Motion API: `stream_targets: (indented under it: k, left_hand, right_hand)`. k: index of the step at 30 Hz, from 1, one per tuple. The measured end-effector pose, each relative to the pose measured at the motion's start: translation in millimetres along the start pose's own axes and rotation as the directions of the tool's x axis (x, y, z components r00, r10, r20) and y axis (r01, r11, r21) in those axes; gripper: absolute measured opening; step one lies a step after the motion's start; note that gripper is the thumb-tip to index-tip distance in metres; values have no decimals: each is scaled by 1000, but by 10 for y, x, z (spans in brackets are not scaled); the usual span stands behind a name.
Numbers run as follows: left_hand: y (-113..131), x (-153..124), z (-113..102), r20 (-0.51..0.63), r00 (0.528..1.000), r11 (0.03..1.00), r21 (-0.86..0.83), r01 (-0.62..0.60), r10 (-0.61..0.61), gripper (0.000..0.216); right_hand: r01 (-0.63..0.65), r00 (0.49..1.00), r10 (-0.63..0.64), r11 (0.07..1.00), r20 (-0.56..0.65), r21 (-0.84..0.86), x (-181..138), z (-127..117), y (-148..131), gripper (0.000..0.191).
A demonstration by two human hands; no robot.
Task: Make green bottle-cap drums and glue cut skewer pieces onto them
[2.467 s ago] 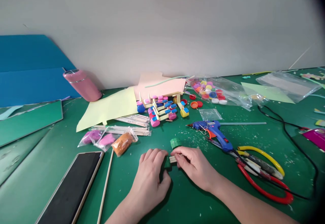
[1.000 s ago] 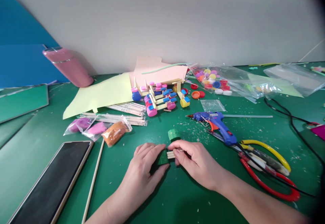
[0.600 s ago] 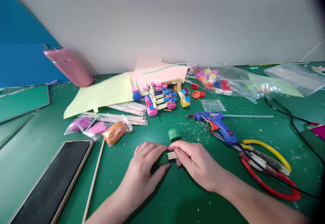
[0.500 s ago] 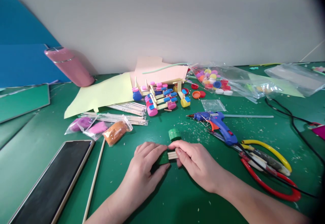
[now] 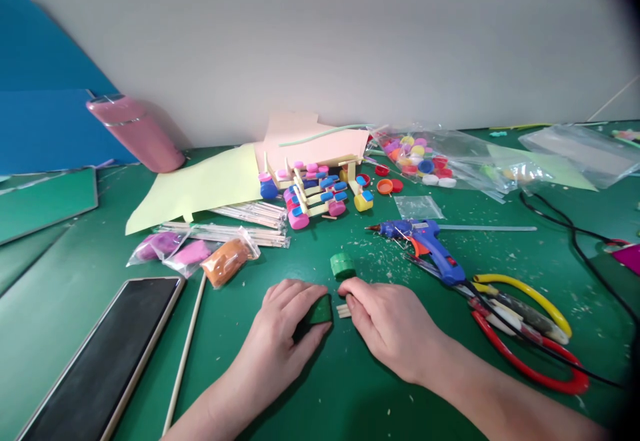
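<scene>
My left hand is closed around a small green cap-like piece low on the green mat. My right hand pinches short pale wooden sticks just to the right of that piece, with a small gap between sticks and piece. A second green cap lies on the mat just beyond my fingers.
A blue glue gun and red and yellow handled pliers lie to the right, with a black cable. A tablet and a long skewer are at left. Clay packets, stick-and-cap models, a bag of caps and a pink tumbler sit further back.
My right hand has drawn the sticks slightly away from the green piece, opening a small gap. The view shifted left and down since the earliest frame; the left hand stays put.
</scene>
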State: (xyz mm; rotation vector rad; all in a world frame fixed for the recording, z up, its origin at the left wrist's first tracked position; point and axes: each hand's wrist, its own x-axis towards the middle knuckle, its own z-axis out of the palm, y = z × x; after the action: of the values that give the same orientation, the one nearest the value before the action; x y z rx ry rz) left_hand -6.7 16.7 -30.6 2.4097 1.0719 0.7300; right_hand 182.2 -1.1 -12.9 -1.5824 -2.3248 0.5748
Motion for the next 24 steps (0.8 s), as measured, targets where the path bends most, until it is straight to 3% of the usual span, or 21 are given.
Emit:
stream_targets:
  k: [16, 24]
  left_hand:
    - [24, -9, -32, 29, 999, 1000, -3, 30, -30, 27]
    - [32, -3, -45, 37, 999, 999, 22, 31, -31, 26]
  right_hand:
    - [-58, 989, 44, 993, -139, -103, -33, -115, 28, 27]
    - [21, 903, 14, 997, -430, 76, -41, -175, 146, 23]
